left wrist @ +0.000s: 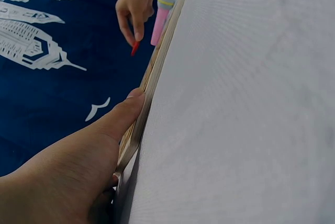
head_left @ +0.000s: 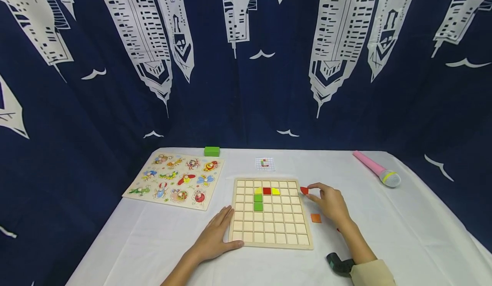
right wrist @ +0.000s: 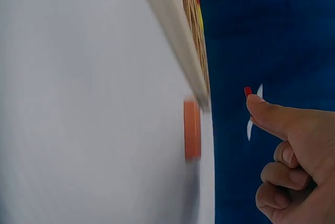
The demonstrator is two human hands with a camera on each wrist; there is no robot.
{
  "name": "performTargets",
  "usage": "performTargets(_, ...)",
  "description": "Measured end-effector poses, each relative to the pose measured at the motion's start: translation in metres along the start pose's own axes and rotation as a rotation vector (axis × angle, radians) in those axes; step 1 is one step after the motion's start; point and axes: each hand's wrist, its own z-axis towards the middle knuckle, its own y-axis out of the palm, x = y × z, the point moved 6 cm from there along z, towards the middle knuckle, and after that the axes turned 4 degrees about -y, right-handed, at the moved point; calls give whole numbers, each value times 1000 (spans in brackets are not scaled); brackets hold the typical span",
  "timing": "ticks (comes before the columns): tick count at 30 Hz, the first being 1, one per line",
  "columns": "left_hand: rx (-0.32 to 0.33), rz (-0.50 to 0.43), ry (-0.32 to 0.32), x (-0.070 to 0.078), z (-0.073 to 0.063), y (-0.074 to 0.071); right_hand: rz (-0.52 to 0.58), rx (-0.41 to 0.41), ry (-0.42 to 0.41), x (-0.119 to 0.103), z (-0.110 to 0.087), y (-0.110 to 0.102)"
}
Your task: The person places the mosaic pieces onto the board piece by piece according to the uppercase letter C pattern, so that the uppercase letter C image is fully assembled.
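A wooden grid board (head_left: 269, 237) lies on the table with several coloured tiles set in it: a red square tile (head_left: 267, 191) between two yellow tiles (head_left: 275, 191), and two green tiles (head_left: 258, 207) below the left yellow one. My left hand (head_left: 213, 236) rests at the board's near left corner, fingers straight along its left side and thumb on the front edge. Just off the board's right side, my right hand (head_left: 331, 201) pinches a red tile (head_left: 304, 190) between thumb and forefinger; the right wrist view shows that tile (right wrist: 248, 92) raised, its other fingers curled.
An orange tile (head_left: 316, 218) lies right of the board, with a small red piece mostly hidden by the right forearm. Around stand an insect puzzle board (head_left: 177, 179), a green block (head_left: 212, 151), a pattern card (head_left: 265, 164), a pink toy microphone (head_left: 376, 168) and a dark object (head_left: 339, 264).
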Motion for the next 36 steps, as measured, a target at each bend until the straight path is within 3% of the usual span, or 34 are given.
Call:
performTargets(9,-1,-8,-6,0,1,0,75,-76,-142,-73,-9,27)
performTargets(15,-3,-2,-1,1,0,-1,97,-134,-232,-103,-15,47)
performTargets(24,-7,-1,-8,1,1,-2,70,-211,-280,-116,-23,72)
performTargets(36,-10,12,-14,0,0,0,14,-202,-266,-115,-24,75)
